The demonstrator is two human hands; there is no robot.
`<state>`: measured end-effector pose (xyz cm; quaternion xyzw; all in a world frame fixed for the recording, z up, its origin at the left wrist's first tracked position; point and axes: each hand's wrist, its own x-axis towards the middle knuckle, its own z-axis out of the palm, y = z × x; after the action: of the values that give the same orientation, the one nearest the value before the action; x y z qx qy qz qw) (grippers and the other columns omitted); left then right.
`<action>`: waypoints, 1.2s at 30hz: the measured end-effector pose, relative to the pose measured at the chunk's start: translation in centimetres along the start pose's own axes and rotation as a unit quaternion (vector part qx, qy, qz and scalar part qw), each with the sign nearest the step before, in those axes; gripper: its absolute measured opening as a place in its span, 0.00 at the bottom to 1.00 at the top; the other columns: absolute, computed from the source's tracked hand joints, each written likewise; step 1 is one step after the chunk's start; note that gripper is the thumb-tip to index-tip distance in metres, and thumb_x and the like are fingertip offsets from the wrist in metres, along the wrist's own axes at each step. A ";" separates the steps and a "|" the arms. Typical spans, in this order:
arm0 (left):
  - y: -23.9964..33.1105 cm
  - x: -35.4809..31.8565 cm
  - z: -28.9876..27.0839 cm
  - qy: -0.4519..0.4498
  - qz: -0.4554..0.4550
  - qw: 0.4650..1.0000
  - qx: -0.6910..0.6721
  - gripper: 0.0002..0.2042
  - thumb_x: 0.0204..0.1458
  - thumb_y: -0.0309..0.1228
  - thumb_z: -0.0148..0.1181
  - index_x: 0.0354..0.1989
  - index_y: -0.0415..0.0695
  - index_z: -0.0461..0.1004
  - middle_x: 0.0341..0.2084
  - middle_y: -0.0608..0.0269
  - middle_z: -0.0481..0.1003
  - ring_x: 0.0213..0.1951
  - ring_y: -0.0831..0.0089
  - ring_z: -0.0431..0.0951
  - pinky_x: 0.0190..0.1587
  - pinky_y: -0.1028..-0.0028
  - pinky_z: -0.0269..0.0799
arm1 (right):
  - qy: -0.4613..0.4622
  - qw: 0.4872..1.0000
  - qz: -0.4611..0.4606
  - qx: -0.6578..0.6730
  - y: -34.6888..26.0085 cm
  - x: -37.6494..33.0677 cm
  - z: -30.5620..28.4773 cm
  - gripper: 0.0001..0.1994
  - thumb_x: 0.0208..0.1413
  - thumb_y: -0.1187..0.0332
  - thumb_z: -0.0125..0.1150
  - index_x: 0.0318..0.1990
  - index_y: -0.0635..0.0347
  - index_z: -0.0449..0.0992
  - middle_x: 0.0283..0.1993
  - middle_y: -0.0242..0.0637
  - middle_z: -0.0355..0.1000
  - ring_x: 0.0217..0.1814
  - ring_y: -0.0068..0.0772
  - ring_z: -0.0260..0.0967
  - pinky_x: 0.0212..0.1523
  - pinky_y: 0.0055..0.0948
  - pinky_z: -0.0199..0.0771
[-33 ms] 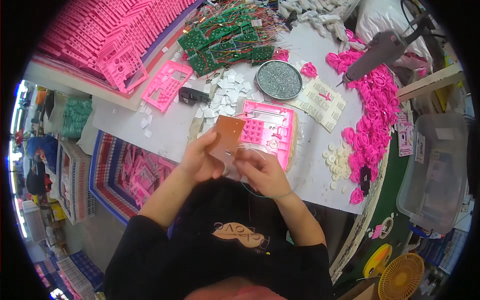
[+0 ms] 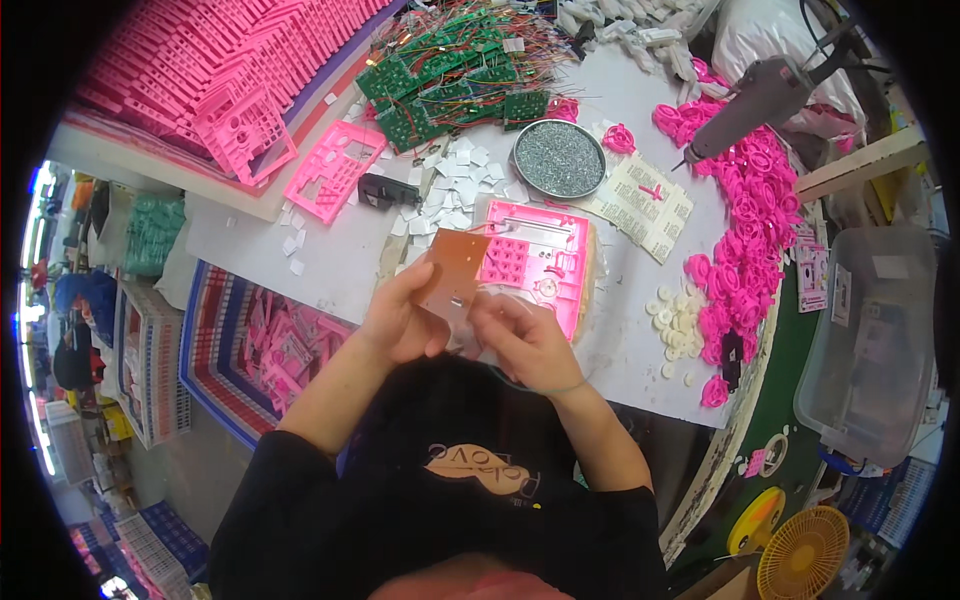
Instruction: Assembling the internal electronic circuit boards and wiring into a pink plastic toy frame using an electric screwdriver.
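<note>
Nothing has shifted; my left hand (image 2: 400, 325) still pinches the brown board (image 2: 452, 272); right hand (image 2: 520, 335) fingers curled at its lower edge, over the pink shell (image 2: 535, 262).

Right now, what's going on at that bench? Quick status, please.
Left hand holds a brown circuit board. Right hand pinches at its lower edge. Pink housing lies just behind, open side up. Nothing blocking.
</note>
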<state>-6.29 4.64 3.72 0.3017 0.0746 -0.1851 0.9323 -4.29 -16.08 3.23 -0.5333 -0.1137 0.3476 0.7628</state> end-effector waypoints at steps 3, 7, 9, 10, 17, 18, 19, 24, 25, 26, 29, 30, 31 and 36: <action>0.4 -0.2 -1.1 -0.051 0.008 0.998 -0.043 0.23 0.65 0.44 0.44 0.62 0.43 0.64 0.42 0.45 0.76 0.31 0.61 0.78 0.33 0.69 0.77 | 0.001 0.998 0.056 -0.009 -2.9 -0.7 -0.2 0.14 0.65 0.66 0.53 0.55 0.61 0.72 0.29 0.31 0.76 0.16 0.11 0.55 0.17 0.14 0.54; 0.9 -0.5 -0.7 -0.024 0.001 0.999 -0.038 0.22 0.66 0.44 0.44 0.61 0.42 0.64 0.37 0.44 0.75 0.25 0.67 0.74 0.24 0.75 0.74 | -0.073 0.996 0.014 -0.054 -3.3 -2.9 -0.5 0.14 0.62 0.69 0.58 0.54 0.60 0.74 0.29 0.30 0.77 0.16 0.12 0.55 0.19 0.15 0.54; 0.7 -0.5 -0.8 -0.023 -0.006 0.999 -0.035 0.22 0.66 0.44 0.44 0.60 0.42 0.64 0.35 0.44 0.74 0.24 0.68 0.74 0.19 0.78 0.71 | -0.103 0.986 -0.017 -0.128 -2.9 -3.6 -0.3 0.14 0.60 0.71 0.60 0.53 0.60 0.75 0.29 0.29 0.77 0.16 0.12 0.56 0.20 0.16 0.55; 0.5 -0.4 -1.0 -0.018 -0.002 1.000 -0.023 0.22 0.66 0.44 0.45 0.60 0.41 0.64 0.34 0.44 0.74 0.23 0.68 0.74 0.17 0.79 0.69 | -0.114 0.980 -0.022 -0.160 -2.5 -3.7 -0.3 0.15 0.59 0.71 0.61 0.53 0.60 0.75 0.29 0.29 0.77 0.17 0.11 0.57 0.20 0.17 0.56; 0.0 -0.5 -0.5 -0.031 -0.023 0.997 0.064 0.26 0.61 0.48 0.50 0.61 0.43 0.62 0.36 0.55 0.76 0.23 0.70 0.75 0.13 0.78 0.67 | -0.076 0.987 -0.085 -0.112 -2.4 -2.9 0.0 0.14 0.60 0.68 0.62 0.51 0.62 0.75 0.35 0.29 0.76 0.33 0.14 0.67 0.35 0.17 0.65; 0.1 -0.7 -0.4 -0.041 -0.017 0.996 0.081 0.27 0.61 0.48 0.50 0.61 0.42 0.62 0.37 0.55 0.76 0.24 0.70 0.75 0.14 0.78 0.67 | -0.069 0.984 -0.110 -0.121 -2.4 -2.4 0.1 0.14 0.61 0.67 0.61 0.51 0.63 0.75 0.36 0.30 0.76 0.35 0.15 0.68 0.38 0.18 0.66; 0.2 -0.7 -0.1 -0.054 -0.014 0.994 0.097 0.27 0.61 0.47 0.51 0.62 0.41 0.62 0.38 0.55 0.76 0.24 0.70 0.76 0.14 0.78 0.68 | -0.088 0.991 -0.088 -0.054 -2.4 -2.1 0.0 0.15 0.62 0.65 0.59 0.52 0.63 0.74 0.37 0.30 0.76 0.36 0.16 0.68 0.39 0.19 0.67; 1.1 -1.5 0.6 -0.044 0.049 0.967 0.248 0.24 0.61 0.41 0.55 0.58 0.35 0.64 0.37 0.51 0.77 0.30 0.68 0.80 0.19 0.77 0.74 | -0.148 0.985 -0.057 0.067 0.5 -1.6 -2.0 0.25 0.65 0.55 0.55 0.61 0.66 0.67 0.46 0.36 0.74 0.44 0.21 0.68 0.47 0.24 0.69; 1.3 -1.9 0.5 -0.057 0.061 0.952 0.295 0.23 0.62 0.40 0.55 0.58 0.35 0.66 0.40 0.53 0.77 0.31 0.70 0.80 0.23 0.77 0.76 | -0.155 0.984 -0.075 0.052 0.8 -1.7 -2.1 0.28 0.64 0.53 0.55 0.63 0.65 0.65 0.51 0.37 0.72 0.47 0.23 0.67 0.49 0.26 0.69; 1.6 -2.3 0.5 -0.071 0.072 0.934 0.342 0.21 0.62 0.38 0.55 0.58 0.35 0.68 0.43 0.54 0.77 0.33 0.71 0.80 0.26 0.77 0.77 | -0.162 0.982 -0.093 0.037 1.0 -1.9 -2.2 0.31 0.63 0.51 0.56 0.64 0.65 0.63 0.55 0.39 0.70 0.50 0.25 0.67 0.51 0.27 0.68; 2.4 -3.0 1.8 -0.094 0.086 0.903 0.410 0.18 0.60 0.38 0.58 0.46 0.33 0.74 0.36 0.53 0.77 0.32 0.69 0.80 0.27 0.75 0.78 | -0.191 0.975 -0.109 0.037 0.6 -2.3 -2.8 0.36 0.61 0.47 0.58 0.67 0.64 0.62 0.65 0.43 0.63 0.59 0.30 0.65 0.57 0.31 0.66; 2.6 -2.9 1.6 -0.122 0.077 0.888 0.436 0.14 0.59 0.35 0.59 0.41 0.33 0.75 0.35 0.54 0.77 0.30 0.70 0.80 0.29 0.75 0.76 | -0.201 0.973 -0.108 0.044 0.2 -2.3 -3.1 0.37 0.60 0.46 0.59 0.68 0.64 0.61 0.68 0.44 0.60 0.61 0.32 0.64 0.59 0.32 0.65; 2.6 -3.0 2.0 -0.141 0.076 0.869 0.468 0.13 0.59 0.34 0.59 0.41 0.33 0.75 0.34 0.55 0.77 0.30 0.71 0.79 0.29 0.75 0.76 | -0.222 0.967 -0.123 0.030 -0.2 -2.2 -3.6 0.36 0.59 0.47 0.60 0.67 0.64 0.63 0.68 0.45 0.60 0.63 0.33 0.63 0.60 0.34 0.64; 1.6 -3.3 2.9 -0.170 0.057 0.821 0.543 0.09 0.59 0.27 0.57 0.41 0.33 0.74 0.34 0.56 0.76 0.28 0.73 0.78 0.30 0.75 0.75 | -0.162 0.970 -0.180 -0.020 -2.7 -3.6 -3.7 0.28 0.58 0.59 0.66 0.61 0.65 0.71 0.62 0.46 0.68 0.63 0.34 0.66 0.61 0.35 0.66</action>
<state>-8.67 5.10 7.77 0.7265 -0.2147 -0.1903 0.6244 -3.78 -21.63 4.89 -0.4559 -0.3371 0.2838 0.7733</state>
